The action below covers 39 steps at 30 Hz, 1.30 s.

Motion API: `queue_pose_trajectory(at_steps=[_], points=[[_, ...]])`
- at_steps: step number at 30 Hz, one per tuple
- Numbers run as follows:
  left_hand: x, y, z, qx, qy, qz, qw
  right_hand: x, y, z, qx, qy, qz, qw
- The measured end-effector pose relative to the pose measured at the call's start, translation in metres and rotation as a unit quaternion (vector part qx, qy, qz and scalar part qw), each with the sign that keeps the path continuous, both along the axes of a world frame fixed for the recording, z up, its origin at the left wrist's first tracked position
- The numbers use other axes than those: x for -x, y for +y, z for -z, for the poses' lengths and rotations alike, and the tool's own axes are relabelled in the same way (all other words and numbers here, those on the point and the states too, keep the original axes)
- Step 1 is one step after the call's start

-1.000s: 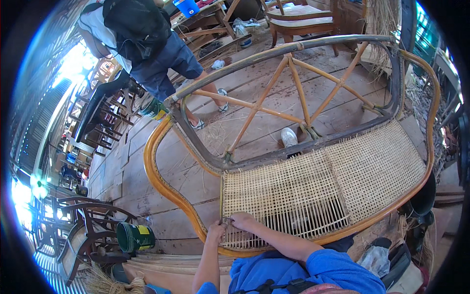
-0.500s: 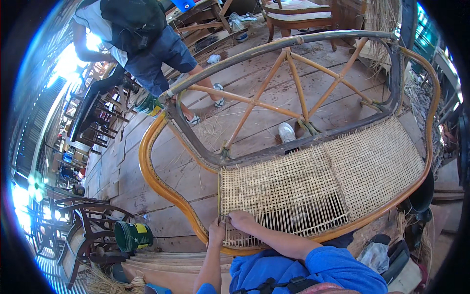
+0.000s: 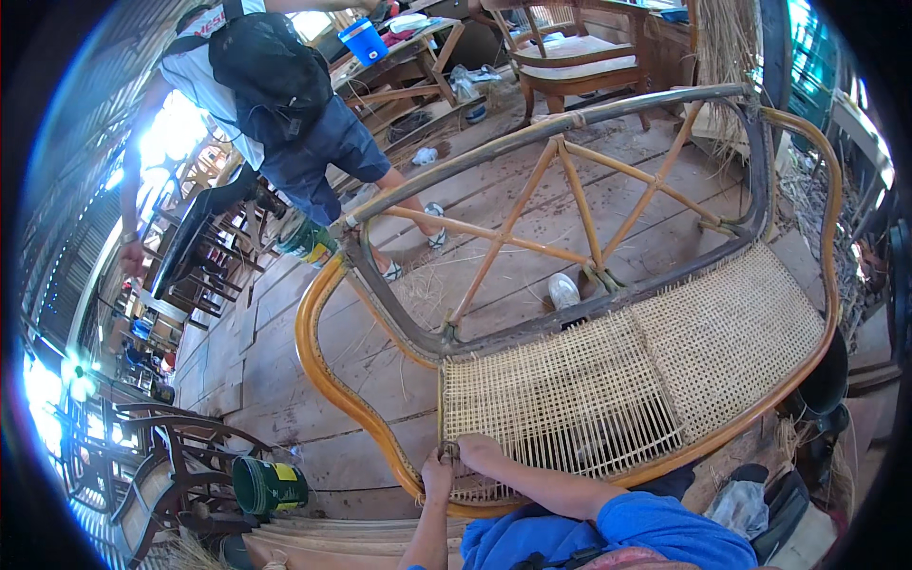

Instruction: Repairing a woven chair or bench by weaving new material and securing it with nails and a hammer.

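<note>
A rattan bench frame (image 3: 347, 394) lies before me, with honey-coloured curved sides and a darker inner frame. Woven cane webbing (image 3: 731, 318) fills its near section, dense on the right. In the left part, loose parallel strands (image 3: 579, 446) show gaps toward the near edge. My left hand (image 3: 437, 472) and my right hand (image 3: 480, 456) meet at the webbing's left edge, fingers closed close together. A small dark thing appears between their fingertips, too small to name. My right forearm crosses over the near strands.
At the far left a person (image 3: 285, 123) with a black backpack stands beyond the frame. A green bucket (image 3: 269, 484) and a wooden chair (image 3: 157, 484) stand at left. A blue-and-white container (image 3: 363, 42) sits at the back. Raw fibre (image 3: 719, 57) hangs at back right.
My view has shifted, so the bench sits slightly lower and to the right. Both hands stay at the webbing's left edge. The person at far left has straightened and spread their arms.
</note>
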<state>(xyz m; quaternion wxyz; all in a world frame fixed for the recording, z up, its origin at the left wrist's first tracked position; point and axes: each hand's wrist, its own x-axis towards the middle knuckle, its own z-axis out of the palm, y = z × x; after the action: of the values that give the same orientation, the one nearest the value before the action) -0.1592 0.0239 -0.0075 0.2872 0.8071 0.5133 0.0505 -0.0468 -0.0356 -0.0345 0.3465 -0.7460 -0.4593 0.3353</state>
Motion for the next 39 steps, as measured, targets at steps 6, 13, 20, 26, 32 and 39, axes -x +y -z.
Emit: queue_pose_trajectory(at_steps=[6,13,20,26,32,39], points=[[0.021,0.012,0.035,-0.145,0.005,0.007,0.989,-0.003,0.004,0.014,-0.032,0.014,0.030,0.999],[-0.026,-0.048,-0.050,0.066,-0.229,0.056,0.970,-0.014,0.002,0.010,-0.113,0.418,0.201,0.879],[-0.036,-0.051,-0.062,0.150,-0.234,0.047,0.959,-0.006,-0.014,-0.039,-0.138,0.452,0.248,0.846],[0.004,-0.034,-0.063,-0.031,-0.190,0.031,0.981,0.006,-0.010,-0.003,-0.123,0.335,0.105,0.928],[0.045,0.043,-0.061,0.109,-0.087,-0.011,0.990,-0.031,-0.027,0.024,-0.010,0.050,0.083,0.995],[0.040,0.057,-0.083,0.026,0.125,0.146,0.981,-0.019,-0.023,0.021,-0.073,0.039,0.019,0.996]])
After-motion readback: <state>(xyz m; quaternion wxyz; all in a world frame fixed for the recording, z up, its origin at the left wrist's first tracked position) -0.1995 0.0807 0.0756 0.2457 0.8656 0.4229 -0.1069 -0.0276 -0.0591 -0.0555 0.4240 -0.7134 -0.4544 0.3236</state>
